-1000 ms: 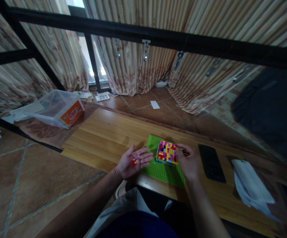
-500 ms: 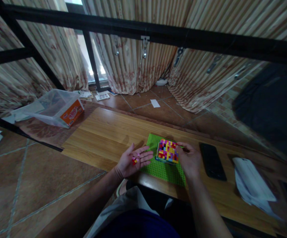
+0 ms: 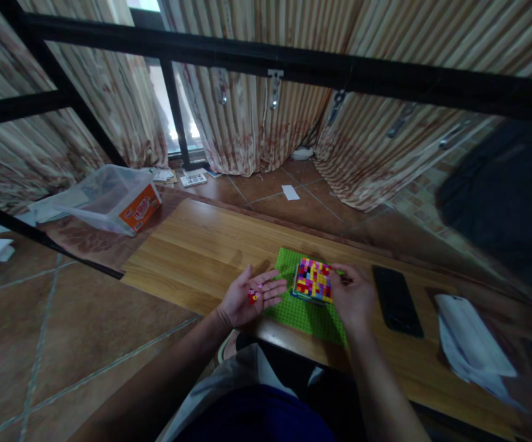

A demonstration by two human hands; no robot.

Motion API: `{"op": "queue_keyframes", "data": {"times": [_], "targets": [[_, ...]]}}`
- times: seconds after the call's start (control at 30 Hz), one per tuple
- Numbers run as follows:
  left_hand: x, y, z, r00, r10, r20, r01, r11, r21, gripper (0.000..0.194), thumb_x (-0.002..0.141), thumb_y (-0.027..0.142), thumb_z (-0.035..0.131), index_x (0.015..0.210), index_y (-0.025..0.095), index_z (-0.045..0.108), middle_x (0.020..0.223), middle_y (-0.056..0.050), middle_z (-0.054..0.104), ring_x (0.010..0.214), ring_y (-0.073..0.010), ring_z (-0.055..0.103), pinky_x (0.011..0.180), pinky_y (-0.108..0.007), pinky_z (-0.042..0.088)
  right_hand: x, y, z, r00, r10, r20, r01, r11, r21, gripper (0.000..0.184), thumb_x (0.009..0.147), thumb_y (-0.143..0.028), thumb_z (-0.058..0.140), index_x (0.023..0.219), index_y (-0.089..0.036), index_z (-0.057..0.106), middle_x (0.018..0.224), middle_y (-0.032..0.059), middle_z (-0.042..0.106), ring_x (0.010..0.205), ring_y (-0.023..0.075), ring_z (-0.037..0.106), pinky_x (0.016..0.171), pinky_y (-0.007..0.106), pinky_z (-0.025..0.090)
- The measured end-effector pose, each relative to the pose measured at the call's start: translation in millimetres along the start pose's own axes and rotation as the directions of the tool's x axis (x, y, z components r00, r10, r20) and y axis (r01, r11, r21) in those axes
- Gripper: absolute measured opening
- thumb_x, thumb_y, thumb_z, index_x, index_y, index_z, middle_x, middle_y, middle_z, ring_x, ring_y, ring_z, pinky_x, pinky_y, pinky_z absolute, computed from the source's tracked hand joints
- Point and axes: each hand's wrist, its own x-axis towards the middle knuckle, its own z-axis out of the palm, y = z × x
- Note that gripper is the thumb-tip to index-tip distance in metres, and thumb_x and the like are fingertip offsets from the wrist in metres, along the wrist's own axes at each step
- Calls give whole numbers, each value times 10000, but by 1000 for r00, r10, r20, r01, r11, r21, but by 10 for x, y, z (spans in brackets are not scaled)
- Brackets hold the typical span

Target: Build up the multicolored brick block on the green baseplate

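Observation:
A green baseplate [image 3: 293, 314] lies on the wooden desk [image 3: 201, 252]. On it stands a block of many-coloured small bricks [image 3: 313, 280]. My left hand [image 3: 247, 299] lies palm up just left of the plate, fingers spread, with a few small red, pink and yellow bricks [image 3: 253, 296] resting in the palm. My right hand [image 3: 353, 296] is curled against the block's right side, its fingertips touching the block's right edge.
A black phone [image 3: 396, 300] lies right of my right hand, and white paper or cloth [image 3: 470, 348] beyond it. A clear plastic box with an orange label [image 3: 118, 199] sits at the far left. A black metal frame [image 3: 266, 58] crosses overhead. Striped curtains hang behind.
Both hands keep their places against the plate and block. The view has shifted slightly; the fingers of my right hand have moved a little at the block's edge.

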Motion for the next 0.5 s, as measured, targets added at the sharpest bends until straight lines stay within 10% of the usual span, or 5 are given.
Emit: {"op": "queue_keyframes", "data": {"times": [0.17, 0.5], "targets": [[2, -3, 16, 1000, -6, -11, 6, 1000, -13, 650, 929, 602, 337, 1239, 80, 569, 1177, -201, 659, 1088, -265, 629, 961, -379, 412, -224, -203, -3, 978, -171, -116, 174, 985, 15, 274, 865, -354, 506, 923, -171, 702, 921, 81, 657, 806, 186, 608, 758, 334, 491], [6, -10, -82, 998, -16, 61, 21, 997, -70, 682, 932, 592, 315, 1325, 64, 493, 1179, -200, 643, 957, -238, 653, 919, -350, 423, -838, -557, 507, 844, -426, 326, 385, 904, 184, 254, 919, -231, 456, 1015, -255, 689, 1038, 52, 669, 990, 193, 603, 898, 364, 489]]}}
